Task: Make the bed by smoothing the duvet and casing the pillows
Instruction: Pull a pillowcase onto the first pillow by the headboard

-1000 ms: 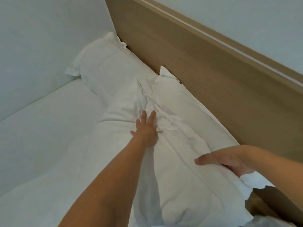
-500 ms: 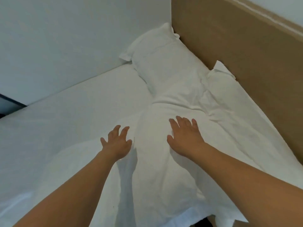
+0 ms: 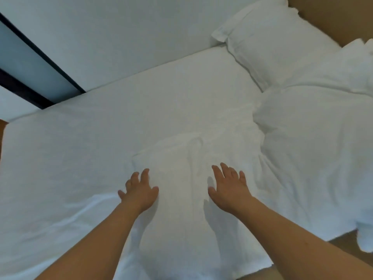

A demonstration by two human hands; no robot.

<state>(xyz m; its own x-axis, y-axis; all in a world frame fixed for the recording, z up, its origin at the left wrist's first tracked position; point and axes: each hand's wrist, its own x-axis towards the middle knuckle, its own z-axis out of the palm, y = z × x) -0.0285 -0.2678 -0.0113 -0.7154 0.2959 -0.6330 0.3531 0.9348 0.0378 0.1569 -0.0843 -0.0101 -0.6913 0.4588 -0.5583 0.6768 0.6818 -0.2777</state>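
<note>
While both arms reach out over the bed, the left hand [image 3: 139,191] lies flat on the white duvet [image 3: 181,199] with its fingers spread. The right hand [image 3: 229,188] lies flat on the duvet too, just beside a wrinkle [image 3: 193,156], and its fingers are also spread. Neither hand pinches the cloth. The duvet covers the near part of the bed and bunches up on the right. One pillow [image 3: 268,39] in a white case sits at the far corner by the wooden headboard [image 3: 333,15]. A second white pillow [image 3: 343,65] lies next to it, partly under the duvet.
</note>
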